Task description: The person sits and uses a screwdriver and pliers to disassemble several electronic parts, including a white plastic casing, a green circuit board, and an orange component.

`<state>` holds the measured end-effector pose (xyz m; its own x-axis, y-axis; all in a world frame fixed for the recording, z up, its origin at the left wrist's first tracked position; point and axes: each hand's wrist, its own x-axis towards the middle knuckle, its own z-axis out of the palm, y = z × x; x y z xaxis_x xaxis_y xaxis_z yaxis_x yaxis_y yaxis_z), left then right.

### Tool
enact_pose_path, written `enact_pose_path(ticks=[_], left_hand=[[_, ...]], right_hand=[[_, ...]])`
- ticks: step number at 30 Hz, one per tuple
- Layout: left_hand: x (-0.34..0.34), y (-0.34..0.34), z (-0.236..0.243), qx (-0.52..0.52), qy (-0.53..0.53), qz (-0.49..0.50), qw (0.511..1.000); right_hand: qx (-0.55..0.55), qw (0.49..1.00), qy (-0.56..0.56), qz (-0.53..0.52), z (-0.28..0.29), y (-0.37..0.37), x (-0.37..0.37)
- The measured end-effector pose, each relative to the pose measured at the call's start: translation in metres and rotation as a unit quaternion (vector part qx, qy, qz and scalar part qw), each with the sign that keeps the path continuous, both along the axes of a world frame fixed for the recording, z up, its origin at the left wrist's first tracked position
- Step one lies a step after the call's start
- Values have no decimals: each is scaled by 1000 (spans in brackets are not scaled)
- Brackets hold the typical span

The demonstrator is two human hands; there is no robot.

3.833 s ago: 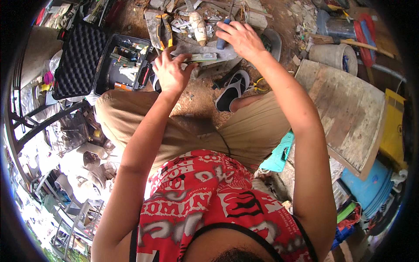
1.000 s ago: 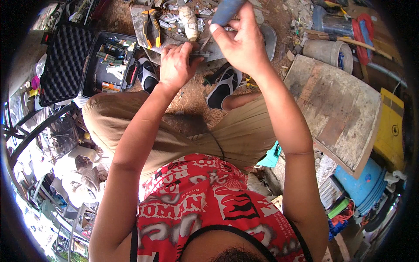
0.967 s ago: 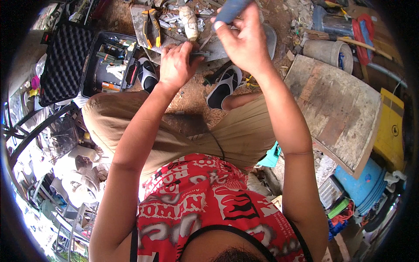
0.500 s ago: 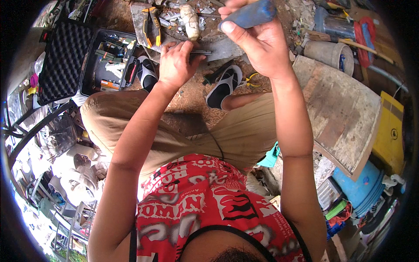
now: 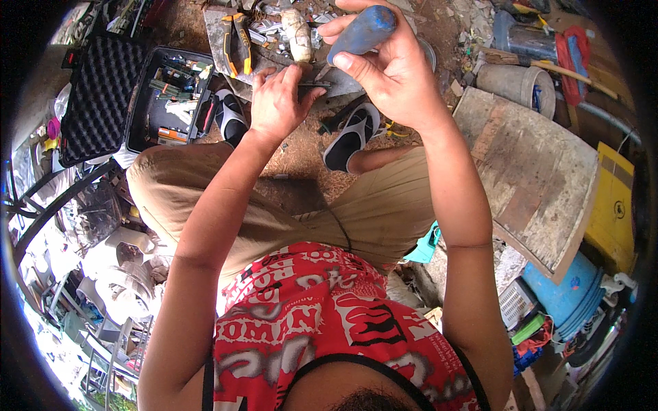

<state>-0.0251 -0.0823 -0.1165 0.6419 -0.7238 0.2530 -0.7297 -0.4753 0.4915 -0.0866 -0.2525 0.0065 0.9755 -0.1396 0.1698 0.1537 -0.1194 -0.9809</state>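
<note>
My right hand (image 5: 397,79) is closed round a thick, worn blue tool handle (image 5: 364,31), held tilted above the work slab; the tool's working end cannot be made out. My left hand (image 5: 279,103) is closed on a thin, dark metal strip (image 5: 315,85) and presses it at the near edge of the grey slab (image 5: 223,34). Just beyond the left fingers lies a pale, tape-wrapped handle (image 5: 296,34). Orange-and-black pliers (image 5: 240,44) rest on the slab to the left. Small silvery metal pieces (image 5: 264,31) are scattered past them.
An open black case (image 5: 164,103) with foam in its lid holds small parts at the left. My feet (image 5: 353,137) flank the slab's near side. At the right are a worn wooden board (image 5: 528,171), a grey bucket (image 5: 514,85) and a blue tub (image 5: 565,288).
My right hand has come down and to the left with the blue handle, nearer the left hand. A round rim now shows behind it. My left hand has barely moved.
</note>
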Motion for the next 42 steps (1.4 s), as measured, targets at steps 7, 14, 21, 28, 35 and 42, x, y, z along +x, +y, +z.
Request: enact_pose_path(ticks=[7,14,21,28,35,42], left_hand=[[-2,-4,-3,24,-17,5,1000],[-16,-15,-17,27,17,37,999],[-22,-13,-22,-16,26,9,999],[8,20,-18,-36,25,-145,988],[13,12,-2,46,-9,-129,990],[8,-1,12,105,9,-38,994]], right_hand=[[28,994,101,-22,24,7,9],[-58,995,79,-23,16,5,8],[-7,996,50,-73,15,1,2],[58,992,-50,-99,-1,2,-26],[62,990,-73,-105,3,10,-37],[-32,982,-118,-145,-15,-2,-22]])
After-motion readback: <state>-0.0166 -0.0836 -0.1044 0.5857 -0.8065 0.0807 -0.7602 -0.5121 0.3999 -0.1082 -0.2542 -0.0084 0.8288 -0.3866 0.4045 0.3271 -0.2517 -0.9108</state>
